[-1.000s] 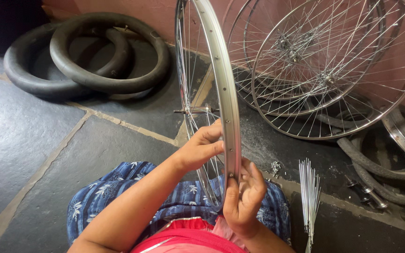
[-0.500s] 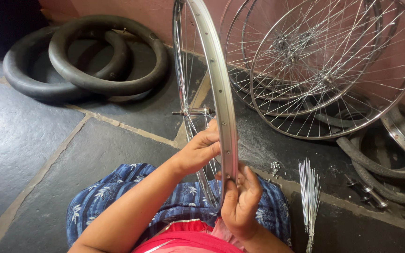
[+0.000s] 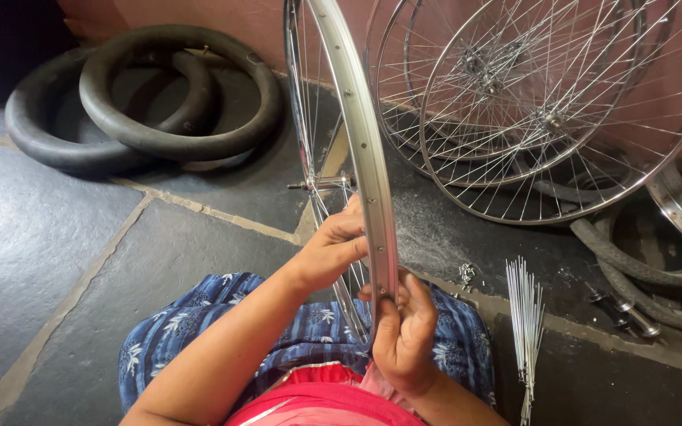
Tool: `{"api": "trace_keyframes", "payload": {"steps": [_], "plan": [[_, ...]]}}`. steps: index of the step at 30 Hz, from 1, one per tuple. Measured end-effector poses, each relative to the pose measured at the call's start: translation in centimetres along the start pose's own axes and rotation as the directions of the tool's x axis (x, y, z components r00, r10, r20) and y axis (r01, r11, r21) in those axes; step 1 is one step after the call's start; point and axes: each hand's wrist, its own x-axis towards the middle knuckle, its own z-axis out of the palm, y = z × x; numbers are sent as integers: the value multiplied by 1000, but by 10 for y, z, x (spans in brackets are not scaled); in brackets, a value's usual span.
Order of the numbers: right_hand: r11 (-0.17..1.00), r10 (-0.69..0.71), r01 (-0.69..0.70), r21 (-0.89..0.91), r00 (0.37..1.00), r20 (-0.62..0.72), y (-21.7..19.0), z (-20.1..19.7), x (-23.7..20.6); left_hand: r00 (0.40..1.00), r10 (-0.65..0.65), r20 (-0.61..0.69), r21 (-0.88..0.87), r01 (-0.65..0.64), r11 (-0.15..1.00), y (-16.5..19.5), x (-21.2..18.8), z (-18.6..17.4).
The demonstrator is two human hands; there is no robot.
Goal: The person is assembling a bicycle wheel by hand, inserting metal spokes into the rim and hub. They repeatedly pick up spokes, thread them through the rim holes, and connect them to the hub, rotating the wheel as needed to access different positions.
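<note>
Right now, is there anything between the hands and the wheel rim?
Nothing visible. The left hand lies directly on the wheel rim, and the right hand pinches its lower edge. Only the spokes run beside the left fingers.

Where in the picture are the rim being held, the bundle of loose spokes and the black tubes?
rim [image 3: 361, 150], head view, on the silver outer band above the hands.
spokes [image 3: 525, 304], head view, on the upper part of the bundle on the floor.
tubes [image 3: 108, 122], head view, on the left side of the front ring.
</note>
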Motion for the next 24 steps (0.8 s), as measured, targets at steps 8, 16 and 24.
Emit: {"api": "trace_keyframes", "payload": {"steps": [8,16,24], "plan": [[999,53,-52,14,998,-43,3,3,-5,999,-38,-11,-1,38,999,34,11,2],[997,58,-29,-78,915,398,4,26,20,886,-65,-460,135,142,981,85,-10,27],[887,286,-72,-456,861,421,58,-17,-5,839,138,-526,705,339,623,121,-47,-10]]}}
